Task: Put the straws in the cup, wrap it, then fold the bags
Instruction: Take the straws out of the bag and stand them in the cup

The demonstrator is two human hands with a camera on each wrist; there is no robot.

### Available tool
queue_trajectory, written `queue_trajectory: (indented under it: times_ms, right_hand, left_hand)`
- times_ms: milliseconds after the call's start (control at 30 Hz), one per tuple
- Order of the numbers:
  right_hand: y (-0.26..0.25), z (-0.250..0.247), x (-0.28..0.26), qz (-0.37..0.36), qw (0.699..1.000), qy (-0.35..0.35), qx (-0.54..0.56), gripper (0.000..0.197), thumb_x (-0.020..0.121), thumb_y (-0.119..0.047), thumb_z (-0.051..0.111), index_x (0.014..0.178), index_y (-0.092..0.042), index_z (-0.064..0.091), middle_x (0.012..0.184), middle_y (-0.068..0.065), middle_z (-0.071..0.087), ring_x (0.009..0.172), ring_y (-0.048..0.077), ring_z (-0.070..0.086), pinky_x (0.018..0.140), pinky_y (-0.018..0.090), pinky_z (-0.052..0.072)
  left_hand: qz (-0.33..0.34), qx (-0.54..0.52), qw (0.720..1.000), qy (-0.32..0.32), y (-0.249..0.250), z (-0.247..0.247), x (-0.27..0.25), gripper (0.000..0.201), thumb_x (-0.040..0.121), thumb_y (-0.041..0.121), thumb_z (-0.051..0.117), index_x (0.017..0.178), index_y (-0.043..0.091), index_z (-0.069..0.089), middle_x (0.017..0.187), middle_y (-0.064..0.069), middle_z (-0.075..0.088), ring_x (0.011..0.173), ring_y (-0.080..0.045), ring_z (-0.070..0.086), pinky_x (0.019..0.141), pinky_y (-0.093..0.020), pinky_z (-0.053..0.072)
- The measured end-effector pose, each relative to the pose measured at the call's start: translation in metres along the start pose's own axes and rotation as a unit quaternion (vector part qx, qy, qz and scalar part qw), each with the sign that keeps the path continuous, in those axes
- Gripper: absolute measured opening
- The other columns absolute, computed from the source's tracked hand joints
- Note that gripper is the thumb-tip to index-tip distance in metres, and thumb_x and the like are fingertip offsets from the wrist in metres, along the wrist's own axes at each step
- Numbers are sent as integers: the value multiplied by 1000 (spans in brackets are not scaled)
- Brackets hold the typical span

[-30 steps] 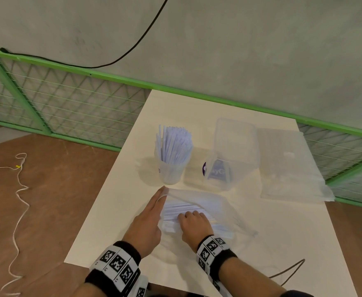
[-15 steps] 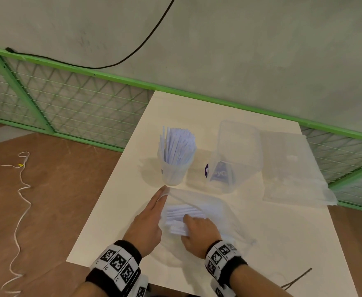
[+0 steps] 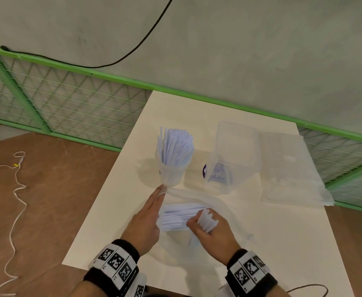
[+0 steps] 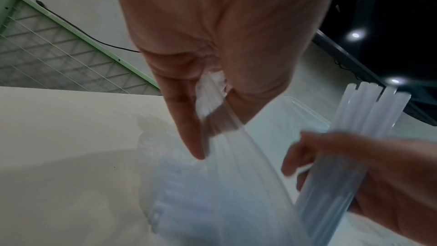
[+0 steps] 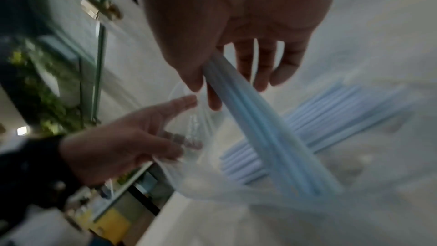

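Note:
A clear cup (image 3: 171,174) stands mid-table, filled with upright white straws (image 3: 174,146). In front of it lies a clear plastic bag (image 3: 225,211) with more loose straws (image 3: 179,215) inside. My left hand (image 3: 145,217) holds the bag's mouth, pinching the film edge (image 4: 212,108) between thumb and fingers. My right hand (image 3: 215,231) grips a small bunch of straws (image 3: 207,220) at the bag's opening. The bunch (image 5: 264,134) slants out of the fist, its far end still inside the bag.
A clear lidded container with a purple label (image 3: 231,166) stands right of the cup. A flat empty plastic bag (image 3: 289,168) lies at the table's right edge. A green mesh fence (image 3: 68,108) runs behind, and a dark cable (image 3: 308,288) curls at the near right.
My right hand has drawn back toward me out of the bag and closed round a bunch of straws, tilting them up. The left hand stays on the bag's mouth.

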State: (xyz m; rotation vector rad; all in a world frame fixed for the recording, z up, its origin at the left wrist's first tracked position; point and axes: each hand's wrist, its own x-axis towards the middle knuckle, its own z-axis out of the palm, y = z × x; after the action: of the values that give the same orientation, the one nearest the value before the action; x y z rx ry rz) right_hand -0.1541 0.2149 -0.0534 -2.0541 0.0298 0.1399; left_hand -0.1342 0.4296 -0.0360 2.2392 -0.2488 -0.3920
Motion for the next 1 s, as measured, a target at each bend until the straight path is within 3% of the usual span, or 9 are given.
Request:
queue_trajectory:
  times_ms: [67, 167, 300, 400, 467, 633, 733, 867, 1000]
  right_hand:
    - [10, -4, 1, 38, 999, 4, -18, 35, 79, -40, 71, 55, -28, 48, 53, -13, 50, 51, 5, 50, 54, 20, 38]
    - [11, -14, 3, 65, 995, -11, -74, 45, 78, -33, 72, 47, -22, 42, 46, -10, 42, 44, 7, 41, 48, 27, 36]
    - [-22, -33, 7, 40, 990, -54, -125, 47, 75, -41, 68, 60, 3, 56, 52, 11, 59, 48, 19, 56, 51, 38, 47]
    - [-73, -56, 24, 7, 996, -26, -84, 30, 81, -26, 73, 68, 1, 68, 59, 9, 69, 53, 17, 67, 54, 36, 56]
    - [-108, -70, 42, -23, 998, 21, -49, 22, 81, -18, 74, 68, -1, 69, 59, 7, 70, 51, 17, 68, 53, 33, 55]
    - [-172, -82, 92, -46, 996, 72, 1, 21, 79, -26, 71, 76, -5, 74, 69, 5, 74, 56, 21, 71, 63, 46, 61]
    - [-186, -68, 118, -40, 997, 56, -19, 28, 80, -28, 70, 82, 0, 72, 70, 7, 74, 55, 18, 71, 69, 44, 61]
    - [-185, -48, 146, -46, 996, 47, -64, 36, 83, -31, 68, 87, 5, 70, 74, 10, 74, 54, 16, 70, 67, 35, 61]
    - [-175, -41, 172, -58, 991, 68, -103, 41, 82, -39, 66, 87, 2, 69, 78, 12, 73, 63, 21, 70, 69, 39, 60]
  left_hand:
    - [0, 3, 1000, -5, 0, 0, 1, 95, 76, -14, 43, 152, 34, 11, 154, 33, -3, 119, -5, 47, 83, -1, 34]
    - [-1, -3, 1000, -9, -1, 2, 1, 97, 76, -15, 43, 152, 35, 10, 152, 36, -4, 117, -2, 46, 80, 4, 32]
    - [-5, -3, 1000, -10, -3, 2, 2, 96, 76, -14, 43, 152, 35, 10, 151, 37, -5, 113, -1, 48, 77, 5, 33]
    - [-5, 1, 1000, -10, -5, 1, 1, 97, 76, -14, 44, 152, 35, 9, 153, 34, -5, 121, -5, 47, 77, 5, 32]
    - [-2, 3, 1000, -10, -5, 1, 1, 97, 76, -14, 44, 152, 35, 8, 154, 33, -6, 127, -7, 45, 84, -1, 33]
    - [0, -1, 1000, -6, -1, 0, -1, 95, 79, -13, 43, 152, 37, 8, 153, 35, -6, 126, -6, 45, 91, -9, 34]
    - [-4, 0, 1000, -7, 1, -1, -1, 95, 79, -12, 42, 152, 37, 6, 152, 36, -8, 127, -4, 45, 91, -8, 35]
    - [-6, 2, 1000, -8, -2, -2, -3, 97, 78, -12, 42, 152, 38, 4, 153, 35, -10, 130, -4, 42, 92, -7, 34]
    - [-16, 1, 1000, -6, -3, -4, -4, 97, 78, -11, 42, 152, 39, 4, 151, 37, -11, 129, -4, 43, 92, -12, 38]
